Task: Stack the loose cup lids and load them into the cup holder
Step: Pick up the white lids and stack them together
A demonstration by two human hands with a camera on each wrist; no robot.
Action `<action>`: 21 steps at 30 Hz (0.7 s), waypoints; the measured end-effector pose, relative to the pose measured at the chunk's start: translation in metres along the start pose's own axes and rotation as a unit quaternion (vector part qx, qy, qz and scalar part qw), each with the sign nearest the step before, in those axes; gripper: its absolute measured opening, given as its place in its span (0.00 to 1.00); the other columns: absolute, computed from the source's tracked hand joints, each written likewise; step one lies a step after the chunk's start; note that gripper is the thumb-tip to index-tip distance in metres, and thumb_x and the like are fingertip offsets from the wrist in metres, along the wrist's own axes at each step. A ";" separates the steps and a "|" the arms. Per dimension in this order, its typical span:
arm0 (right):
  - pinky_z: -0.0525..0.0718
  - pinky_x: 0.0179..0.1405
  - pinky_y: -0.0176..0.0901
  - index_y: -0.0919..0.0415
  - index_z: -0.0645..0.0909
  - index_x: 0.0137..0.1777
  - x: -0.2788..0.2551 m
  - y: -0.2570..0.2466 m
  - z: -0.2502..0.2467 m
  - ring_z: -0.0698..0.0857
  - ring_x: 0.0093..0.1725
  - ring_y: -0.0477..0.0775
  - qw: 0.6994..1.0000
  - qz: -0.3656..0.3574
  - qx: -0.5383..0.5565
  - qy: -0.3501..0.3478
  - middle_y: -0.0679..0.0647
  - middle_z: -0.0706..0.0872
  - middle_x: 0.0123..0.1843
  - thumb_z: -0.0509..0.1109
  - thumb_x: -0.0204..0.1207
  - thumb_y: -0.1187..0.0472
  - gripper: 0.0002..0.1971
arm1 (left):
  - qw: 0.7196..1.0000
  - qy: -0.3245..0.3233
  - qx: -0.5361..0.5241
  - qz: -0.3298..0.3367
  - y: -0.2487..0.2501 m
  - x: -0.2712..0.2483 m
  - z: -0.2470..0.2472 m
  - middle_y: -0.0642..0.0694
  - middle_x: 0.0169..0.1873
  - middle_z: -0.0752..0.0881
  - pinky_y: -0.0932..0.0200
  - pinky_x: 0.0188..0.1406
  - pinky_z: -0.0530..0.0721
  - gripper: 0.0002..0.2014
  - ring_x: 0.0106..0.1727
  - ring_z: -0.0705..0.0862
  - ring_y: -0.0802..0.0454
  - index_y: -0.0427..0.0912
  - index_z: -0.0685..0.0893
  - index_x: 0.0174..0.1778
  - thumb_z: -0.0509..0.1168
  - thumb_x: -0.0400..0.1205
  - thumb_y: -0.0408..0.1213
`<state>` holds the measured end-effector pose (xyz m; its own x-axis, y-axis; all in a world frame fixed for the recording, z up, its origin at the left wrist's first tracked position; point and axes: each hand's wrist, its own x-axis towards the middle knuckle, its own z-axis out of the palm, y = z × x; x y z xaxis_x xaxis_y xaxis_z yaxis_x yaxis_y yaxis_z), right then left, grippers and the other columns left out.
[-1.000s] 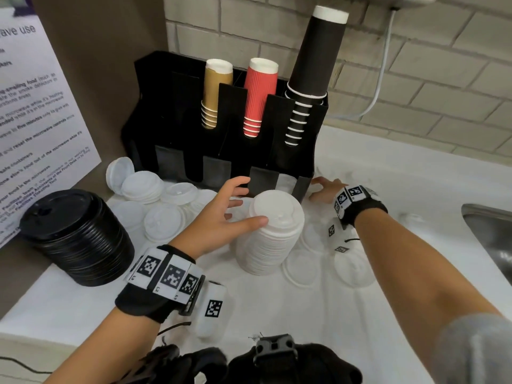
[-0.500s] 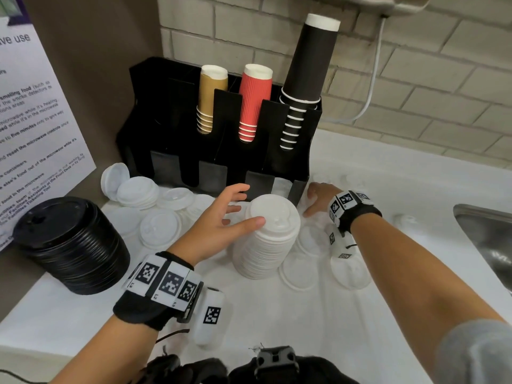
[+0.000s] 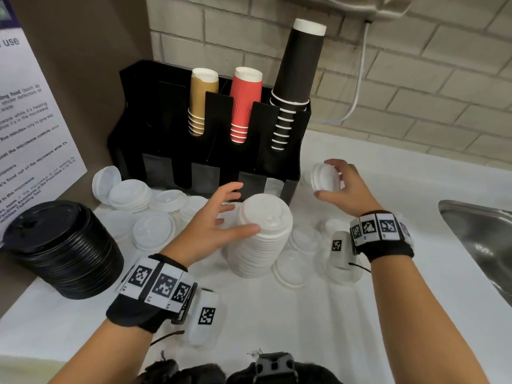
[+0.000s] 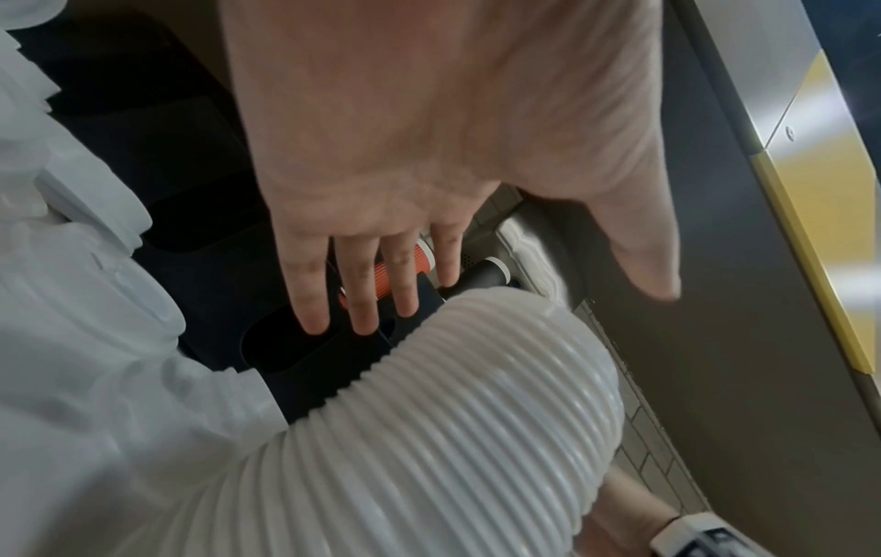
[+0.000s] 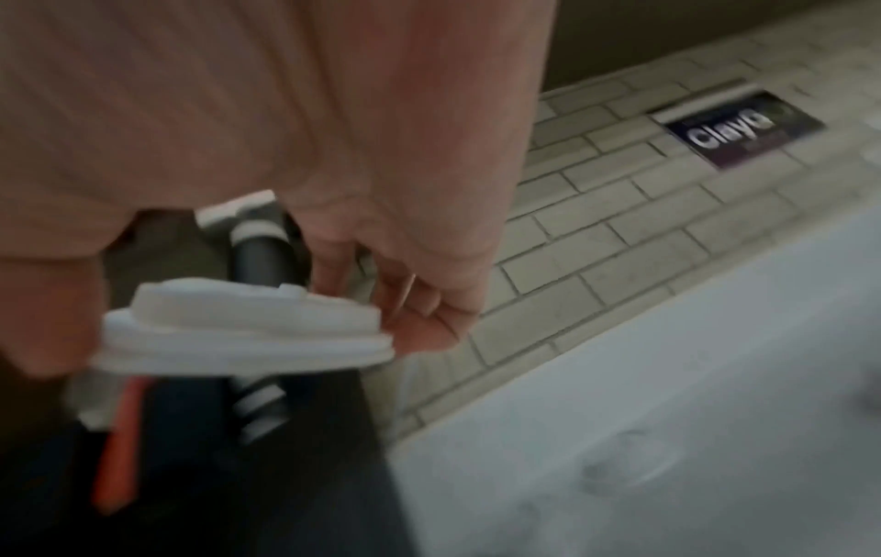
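Observation:
A tall stack of white lids [image 3: 260, 234] [image 4: 429, 433] stands on the white counter in front of the black cup holder [image 3: 210, 151]. My left hand [image 3: 219, 217] [image 4: 429, 188] is beside the stack with straight spread fingers, its thumb touching the stack's upper side. My right hand [image 3: 338, 181] [image 5: 334, 294] is raised to the right of the holder and pinches a few white lids [image 3: 322, 177] [image 5: 243, 331] between thumb and fingers. Loose white lids [image 3: 153, 231] lie around the stack.
The holder carries gold [image 3: 201, 98], red [image 3: 245, 103] and black cups [image 3: 296, 79]. A stack of black lids [image 3: 61, 248] stands at the left. A steel sink [image 3: 482, 239] is at the right, a brick wall behind, a printed notice [image 3: 30, 134] at the left.
My right hand has lifted off the counter beside the holder, now holding a few white lids in the air. The left hand stays at the white stack.

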<state>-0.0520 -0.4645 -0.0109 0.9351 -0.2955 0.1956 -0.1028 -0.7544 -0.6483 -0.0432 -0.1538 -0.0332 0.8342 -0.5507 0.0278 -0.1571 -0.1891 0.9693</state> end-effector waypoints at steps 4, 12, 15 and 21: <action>0.82 0.45 0.34 0.46 0.72 0.66 -0.033 -0.038 0.000 0.80 0.57 0.48 0.980 -0.063 0.173 -0.082 0.44 0.79 0.61 0.81 0.63 0.62 0.32 | 0.999 -0.035 0.035 0.003 -0.003 0.001 0.005 0.65 0.72 0.72 0.57 0.72 0.70 0.51 0.71 0.71 0.69 0.65 0.63 0.77 0.80 0.57 0.57; 0.80 0.51 0.37 0.42 0.73 0.67 -0.060 -0.066 0.014 0.79 0.61 0.43 0.963 -0.154 0.134 -0.175 0.39 0.78 0.64 0.79 0.63 0.58 0.31 | 0.999 -0.036 0.039 0.009 -0.008 0.001 0.011 0.69 0.66 0.77 0.49 0.73 0.74 0.47 0.69 0.74 0.70 0.65 0.69 0.73 0.83 0.59 0.57; 0.78 0.45 0.23 0.43 0.74 0.65 -0.052 -0.045 0.010 0.79 0.55 0.39 0.983 -0.043 0.168 -0.064 0.42 0.79 0.61 0.79 0.65 0.58 0.29 | 0.999 -0.034 0.038 0.008 -0.009 0.001 0.009 0.69 0.67 0.76 0.48 0.75 0.73 0.48 0.70 0.72 0.70 0.66 0.68 0.74 0.83 0.58 0.58; 0.73 0.50 0.35 0.45 0.72 0.69 -0.037 0.011 0.024 0.77 0.57 0.48 0.978 0.112 0.053 -0.168 0.50 0.77 0.61 0.81 0.67 0.52 0.31 | 0.999 -0.024 0.028 0.003 -0.007 0.003 0.002 0.64 0.71 0.73 0.56 0.72 0.71 0.48 0.72 0.72 0.66 0.68 0.66 0.73 0.76 0.56 0.65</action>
<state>-0.0793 -0.4476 -0.0432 0.9539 -0.2229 -0.2009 -0.2979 -0.6227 -0.7235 -0.0411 -0.1561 -0.0400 0.8068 -0.5904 0.0206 -0.1924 -0.2296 0.9541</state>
